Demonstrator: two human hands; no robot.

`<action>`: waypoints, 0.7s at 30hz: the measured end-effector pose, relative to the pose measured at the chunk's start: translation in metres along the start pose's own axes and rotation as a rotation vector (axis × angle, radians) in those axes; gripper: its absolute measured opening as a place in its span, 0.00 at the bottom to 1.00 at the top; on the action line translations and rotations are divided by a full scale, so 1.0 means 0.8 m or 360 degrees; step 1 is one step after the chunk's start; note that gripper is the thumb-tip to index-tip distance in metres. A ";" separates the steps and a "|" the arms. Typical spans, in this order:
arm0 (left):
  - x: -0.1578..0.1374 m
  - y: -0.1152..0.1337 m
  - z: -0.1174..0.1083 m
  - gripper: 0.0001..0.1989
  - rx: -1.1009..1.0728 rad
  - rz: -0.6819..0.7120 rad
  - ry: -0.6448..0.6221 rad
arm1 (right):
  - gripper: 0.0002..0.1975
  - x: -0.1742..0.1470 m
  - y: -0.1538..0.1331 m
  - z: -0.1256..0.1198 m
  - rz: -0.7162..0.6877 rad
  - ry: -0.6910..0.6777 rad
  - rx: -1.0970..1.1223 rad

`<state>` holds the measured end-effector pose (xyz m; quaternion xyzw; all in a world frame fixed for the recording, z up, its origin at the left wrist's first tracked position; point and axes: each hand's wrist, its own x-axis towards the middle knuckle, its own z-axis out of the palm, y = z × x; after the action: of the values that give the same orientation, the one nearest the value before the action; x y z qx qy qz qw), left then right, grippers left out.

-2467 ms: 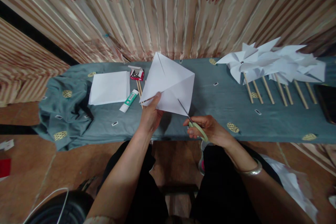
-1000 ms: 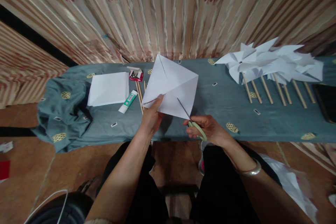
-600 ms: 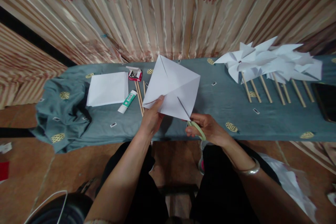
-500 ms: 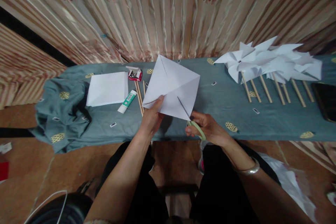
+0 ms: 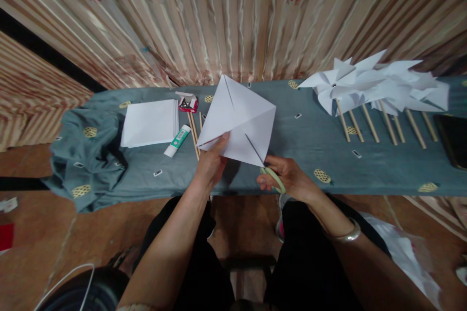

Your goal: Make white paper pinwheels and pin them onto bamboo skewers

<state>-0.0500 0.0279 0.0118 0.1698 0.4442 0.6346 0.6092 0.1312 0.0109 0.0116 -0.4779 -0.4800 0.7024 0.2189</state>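
Observation:
A square sheet of white paper (image 5: 244, 112) with crossing diagonal creases is raised above the cloth, one corner toward me. My left hand (image 5: 212, 158) pinches its lower left edge, thumb on top. Slits run in from the top corner and from the near right corner. Fingers of my right hand (image 5: 288, 175) are in the loops of pale green-handled scissors (image 5: 273, 178). The scissor blades lie at the near right corner, along the slit there, and are mostly hidden by the sheet.
To the left lie a stack of white paper (image 5: 149, 124), a glue stick (image 5: 177, 141), a red box of pins (image 5: 188, 103) and wooden sticks (image 5: 193, 131). Several paper pinwheels (image 5: 339, 80) on sticks and a dark phone (image 5: 452, 138) lie right on the blue-green cloth (image 5: 299, 141).
The sheet has shifted slightly left, and its top slit shows wider. Both hands keep their grips, almost in place.

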 end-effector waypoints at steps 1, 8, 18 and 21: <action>0.000 0.000 0.000 0.16 0.0009 0.0001 -0.0007 | 0.26 0.000 0.000 0.000 -0.0001 0.0004 -0.0004; 0.002 -0.003 -0.002 0.12 0.0048 0.0006 -0.0016 | 0.25 0.001 0.005 -0.001 -0.0045 -0.0001 -0.0030; -0.001 -0.001 0.002 0.24 0.0007 0.0007 -0.0005 | 0.27 -0.002 0.006 -0.003 -0.0036 0.0003 -0.0051; -0.004 -0.001 0.004 0.30 0.0045 0.0008 -0.0038 | 0.26 -0.002 0.010 -0.005 -0.0078 0.0026 -0.0157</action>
<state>-0.0464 0.0264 0.0141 0.1872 0.4455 0.6277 0.6103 0.1365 0.0076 0.0054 -0.4818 -0.5240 0.6683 0.2161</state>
